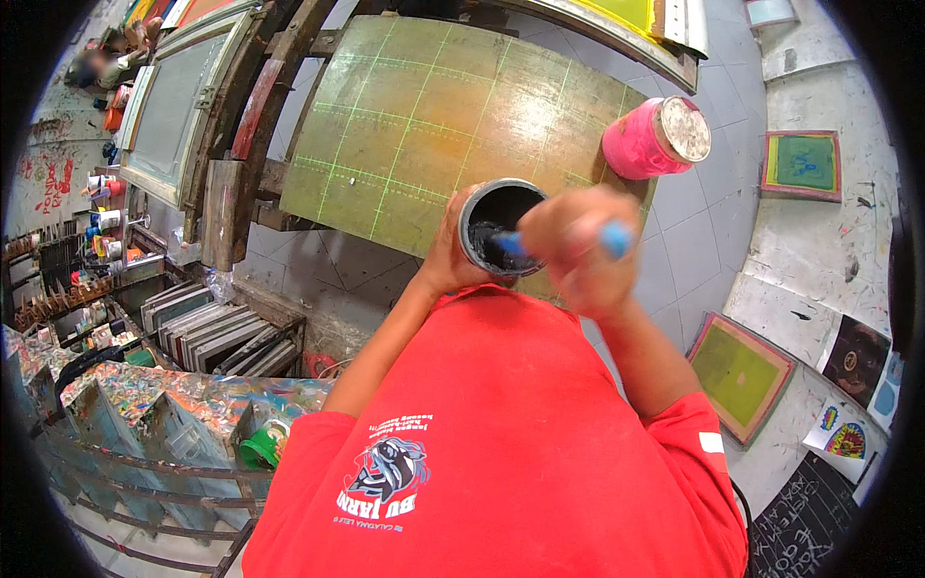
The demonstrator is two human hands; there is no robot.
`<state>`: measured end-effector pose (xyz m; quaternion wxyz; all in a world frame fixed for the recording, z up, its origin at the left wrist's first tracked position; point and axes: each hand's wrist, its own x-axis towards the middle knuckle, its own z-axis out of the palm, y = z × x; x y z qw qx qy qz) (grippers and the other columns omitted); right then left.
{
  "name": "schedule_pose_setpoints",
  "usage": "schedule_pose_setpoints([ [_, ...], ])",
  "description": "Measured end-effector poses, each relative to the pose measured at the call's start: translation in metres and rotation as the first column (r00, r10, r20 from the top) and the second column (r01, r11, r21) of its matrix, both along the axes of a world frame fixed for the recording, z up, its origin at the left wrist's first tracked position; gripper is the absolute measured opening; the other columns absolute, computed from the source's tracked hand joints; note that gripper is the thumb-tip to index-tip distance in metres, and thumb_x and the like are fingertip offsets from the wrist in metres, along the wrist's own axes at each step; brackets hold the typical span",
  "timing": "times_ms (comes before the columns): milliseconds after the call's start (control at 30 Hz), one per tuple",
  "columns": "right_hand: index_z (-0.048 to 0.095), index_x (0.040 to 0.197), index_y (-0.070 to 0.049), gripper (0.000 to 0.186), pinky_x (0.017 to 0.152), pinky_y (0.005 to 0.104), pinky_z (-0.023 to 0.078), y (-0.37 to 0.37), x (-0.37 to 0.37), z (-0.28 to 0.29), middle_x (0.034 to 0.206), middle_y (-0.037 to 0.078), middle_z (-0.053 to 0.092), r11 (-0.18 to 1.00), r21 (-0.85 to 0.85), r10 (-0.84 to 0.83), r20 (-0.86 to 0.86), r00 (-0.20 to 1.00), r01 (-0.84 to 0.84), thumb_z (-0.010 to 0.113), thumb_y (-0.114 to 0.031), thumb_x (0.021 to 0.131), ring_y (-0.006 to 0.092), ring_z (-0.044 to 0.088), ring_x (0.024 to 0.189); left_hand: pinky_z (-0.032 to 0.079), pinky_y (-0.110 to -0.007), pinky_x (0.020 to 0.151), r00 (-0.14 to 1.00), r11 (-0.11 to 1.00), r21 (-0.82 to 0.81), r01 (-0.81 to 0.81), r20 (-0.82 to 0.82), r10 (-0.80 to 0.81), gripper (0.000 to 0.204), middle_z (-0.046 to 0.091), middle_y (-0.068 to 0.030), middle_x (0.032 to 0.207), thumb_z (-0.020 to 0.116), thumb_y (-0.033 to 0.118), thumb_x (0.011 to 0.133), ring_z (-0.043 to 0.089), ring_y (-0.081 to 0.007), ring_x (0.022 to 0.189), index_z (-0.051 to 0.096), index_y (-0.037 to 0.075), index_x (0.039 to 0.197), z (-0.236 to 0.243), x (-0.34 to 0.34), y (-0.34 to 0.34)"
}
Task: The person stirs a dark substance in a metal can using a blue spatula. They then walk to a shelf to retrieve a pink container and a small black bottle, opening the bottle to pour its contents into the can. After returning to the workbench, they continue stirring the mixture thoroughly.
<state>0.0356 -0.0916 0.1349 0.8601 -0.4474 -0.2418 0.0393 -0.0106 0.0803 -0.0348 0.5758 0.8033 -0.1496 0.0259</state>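
My left hand (446, 252) is wrapped around the side of a round grey tub (469, 239) with black, ink-like paste (501, 208) inside. The tub is held close to my red shirt, at the near edge of a board. In my closed right hand (585, 252) is a blue-handled tool (615, 239) that slants down into the tub's mouth. Its working end is hidden in the dark contents, and the hand is slightly blurred. A pink-smeared jar (636, 140) with a pale, stained lid stands at the board's right edge.
The greenish board (424, 125) carries bright green grid lines. Framed screens (183, 106) sit to the left, with another yellow-lined frame (617, 24) at the far side. Several frames stand in a rack (222, 328) at lower left. Screens (740, 376) lean along the right wall.
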Motion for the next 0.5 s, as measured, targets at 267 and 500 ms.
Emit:
schedule_pose_setpoints([
  [267,0.049,0.067,-0.003,0.045,0.050,0.0268,0.034,-0.031,0.024,0.024,0.060,0.001,0.046,0.993,-0.114,0.033,-0.088,0.996,-0.042,0.052,-0.032,0.102,0.0089,0.040,0.055,0.038,-0.046,0.106,0.999,1.000,-0.007,-0.013,0.045,0.013,0.111,0.045,-0.0150,0.136,0.095,0.034,0.050,0.046,-0.0365,0.124,0.035,0.009,0.140,0.007,-0.002,-0.003],
  [500,0.045,0.061,-0.005,0.042,0.045,0.0307,0.029,0.023,0.003,0.024,0.055,0.001,0.036,0.855,-0.513,0.186,0.173,0.967,-0.073,0.058,-0.024,0.095,0.0112,0.034,0.049,0.040,-0.045,0.101,0.993,0.999,-0.008,0.031,0.113,-0.030,0.095,0.048,-0.0130,0.132,0.091,0.033,0.058,0.049,-0.0328,0.118,0.040,0.008,0.134,0.033,0.009,-0.003],
])
